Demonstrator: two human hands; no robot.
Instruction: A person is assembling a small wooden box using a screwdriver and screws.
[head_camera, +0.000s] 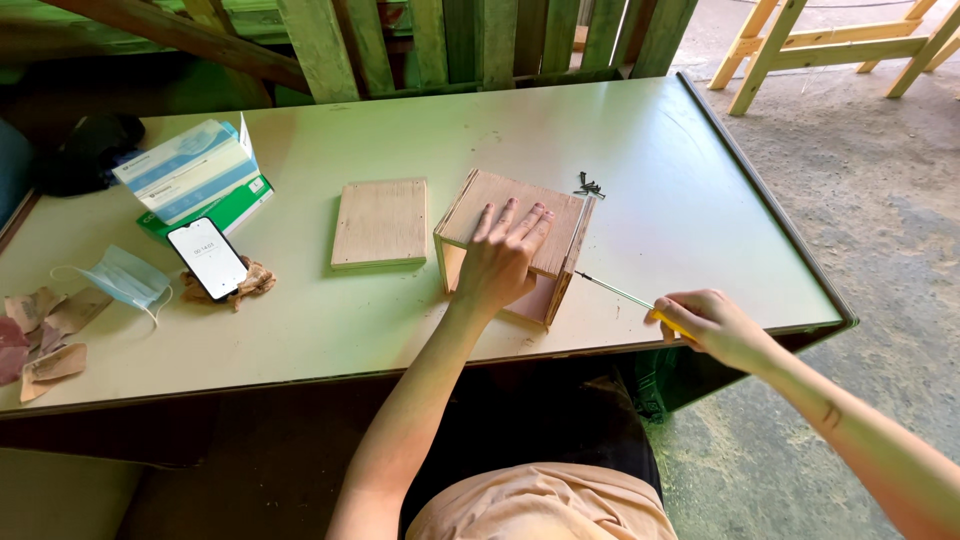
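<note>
A small plywood box (512, 245) sits near the middle of the pale table (640, 150), a little right of centre and close to the near edge, lying so that one open side faces the person. The left hand (500, 262) lies flat on top of it, fingers spread and straight, palm pressing down on the upper panel. The right hand (712, 325) is out to the right, at the near right edge of the table, fingers closed around the yellow handle of a screwdriver (625, 295); its thin metal shaft points left toward the box's right side, with the tip just at or beside the lower right corner of the box, though contact cannot be told. Just beyond the box's far right corner lies a small heap of dark screws (588, 186). Left of the box, apart from it, a flat square plywood panel (381, 223) lies on the table. Farther left a phone (207, 257) with a lit screen rests on a crumpled brown rag (256, 281), and behind it stand stacked boxes (195, 175), blue-and-white over green. A light blue face mask (122, 279) lies near the left edge, with scraps of sandpaper (45, 340) at the near left corner. Green wooden slats (450, 45) stand behind the table, and a bare timber frame (830, 45) stands on the concrete floor at the far right.
</note>
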